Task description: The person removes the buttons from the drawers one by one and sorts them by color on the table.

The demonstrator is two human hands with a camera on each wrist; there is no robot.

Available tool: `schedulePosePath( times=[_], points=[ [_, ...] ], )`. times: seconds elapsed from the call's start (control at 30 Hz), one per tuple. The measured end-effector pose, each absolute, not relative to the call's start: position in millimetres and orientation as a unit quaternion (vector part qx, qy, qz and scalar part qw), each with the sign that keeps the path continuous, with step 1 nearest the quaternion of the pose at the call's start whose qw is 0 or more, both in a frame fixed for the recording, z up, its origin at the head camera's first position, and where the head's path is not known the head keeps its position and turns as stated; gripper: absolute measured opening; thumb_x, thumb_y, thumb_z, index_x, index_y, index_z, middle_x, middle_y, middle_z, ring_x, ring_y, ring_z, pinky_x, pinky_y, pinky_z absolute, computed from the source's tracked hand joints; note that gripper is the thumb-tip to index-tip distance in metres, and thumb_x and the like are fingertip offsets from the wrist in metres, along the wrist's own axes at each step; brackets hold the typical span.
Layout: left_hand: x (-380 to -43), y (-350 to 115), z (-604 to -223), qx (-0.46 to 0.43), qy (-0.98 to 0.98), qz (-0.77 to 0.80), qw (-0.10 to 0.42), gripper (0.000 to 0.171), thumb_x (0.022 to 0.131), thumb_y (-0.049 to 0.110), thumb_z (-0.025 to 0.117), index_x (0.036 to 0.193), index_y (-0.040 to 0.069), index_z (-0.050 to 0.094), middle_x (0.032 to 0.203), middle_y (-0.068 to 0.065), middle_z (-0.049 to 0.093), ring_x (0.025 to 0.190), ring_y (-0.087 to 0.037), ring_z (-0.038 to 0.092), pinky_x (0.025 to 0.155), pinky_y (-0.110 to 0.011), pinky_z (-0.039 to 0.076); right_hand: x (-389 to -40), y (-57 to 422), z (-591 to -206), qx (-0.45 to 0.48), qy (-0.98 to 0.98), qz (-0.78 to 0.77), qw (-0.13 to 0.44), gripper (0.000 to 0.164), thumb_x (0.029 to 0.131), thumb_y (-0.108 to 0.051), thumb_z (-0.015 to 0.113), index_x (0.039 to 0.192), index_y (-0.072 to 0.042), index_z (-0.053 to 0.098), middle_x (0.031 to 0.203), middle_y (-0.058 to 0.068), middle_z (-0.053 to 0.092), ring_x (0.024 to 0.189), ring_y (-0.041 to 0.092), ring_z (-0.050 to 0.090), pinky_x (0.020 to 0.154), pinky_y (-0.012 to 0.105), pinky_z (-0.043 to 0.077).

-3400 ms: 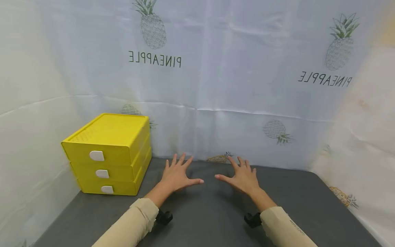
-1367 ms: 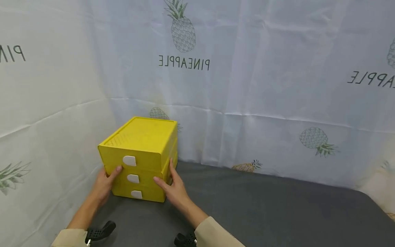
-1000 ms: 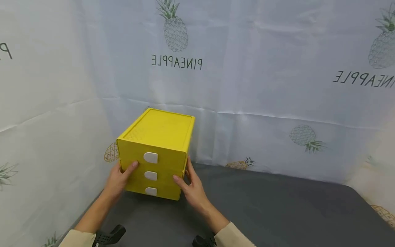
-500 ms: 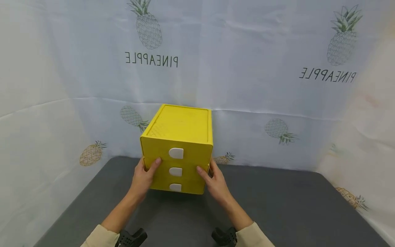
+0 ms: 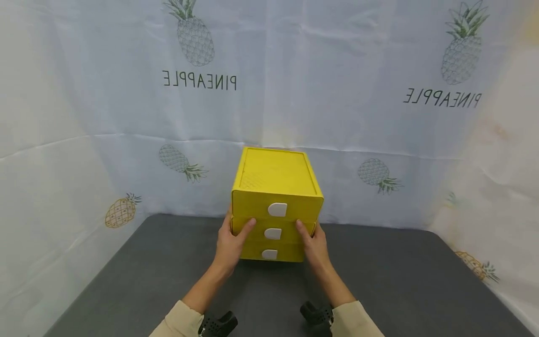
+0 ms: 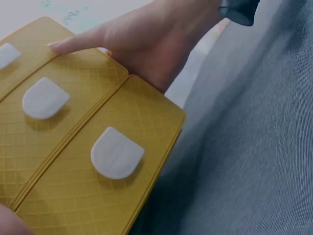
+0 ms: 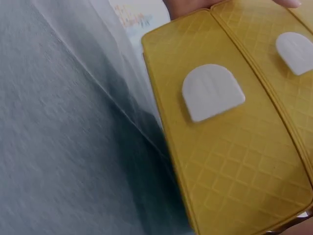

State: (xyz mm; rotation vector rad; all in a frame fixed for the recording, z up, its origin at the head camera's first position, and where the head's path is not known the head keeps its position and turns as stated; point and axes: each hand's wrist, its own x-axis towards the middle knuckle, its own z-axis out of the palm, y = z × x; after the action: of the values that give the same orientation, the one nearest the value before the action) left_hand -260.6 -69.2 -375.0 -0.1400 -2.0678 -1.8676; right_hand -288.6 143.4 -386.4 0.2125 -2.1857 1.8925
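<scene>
- Gripping the yellow three-drawer plastic cabinet (image 5: 273, 187) two-handed, central in my view.
- Left hand (image 5: 229, 243) at its eight o'clock, right hand (image 5: 316, 245) at four, presumably for balance.
- Dark grey table (image 5: 269, 290) at six; white pineapple-print cloth (image 5: 273, 107), twelve.

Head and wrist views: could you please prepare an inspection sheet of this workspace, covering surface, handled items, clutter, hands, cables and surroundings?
Surface: dark grey table, with shadow below the unit.
Job's things: yellow drawer unit; three drawers look closed, each with a white handle; whether its base touches the table is hard to tell.
Clutter: nothing seen.
Left hand: grips the unit's left side, thumb on the front.
Right hand: grips the opposite side, thumb also on the front.
Cables: nothing seen.
Surroundings: pale cloth behind and at both sides, printed with pineapples and mirrored lettering.
</scene>
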Motion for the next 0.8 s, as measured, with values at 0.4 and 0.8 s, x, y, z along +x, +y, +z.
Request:
schedulePosePath(
  times=[0.4,0.8],
  points=[
    [-280.8,-30.9,-394.6,-0.052,-0.724,-0.670,0.152,0.087,0.095,0.036,0.070,0.163,0.033,0.015,0.157,-0.011,0.043,0.130,-0.031,0.054,0.110,-0.052,0.042,-300.8,177.4,-396.4,0.036,-0.752,0.642,0.141,0.041,0.105,-0.035,0.053,0.131,-0.004,0.052,0.115,0.012,0.061,0.090,0.006,0.058,0.081,0.025,0.048],
    [-289.1,-14.0,-411.2,-0.091,-0.736,-0.653,0.153,0.082,0.099,0.030,0.065,0.164,0.027,0.014,0.163,-0.012,0.035,0.137,-0.033,0.049,0.114,-0.056,0.037,-305.3,195.9,-409.2,0.005,-0.749,0.636,0.189,0.037,0.103,-0.032,0.058,0.124,-0.002,0.058,0.105,0.009,0.063,0.083,0.006,0.057,0.076,0.022,0.047]
  ],
)
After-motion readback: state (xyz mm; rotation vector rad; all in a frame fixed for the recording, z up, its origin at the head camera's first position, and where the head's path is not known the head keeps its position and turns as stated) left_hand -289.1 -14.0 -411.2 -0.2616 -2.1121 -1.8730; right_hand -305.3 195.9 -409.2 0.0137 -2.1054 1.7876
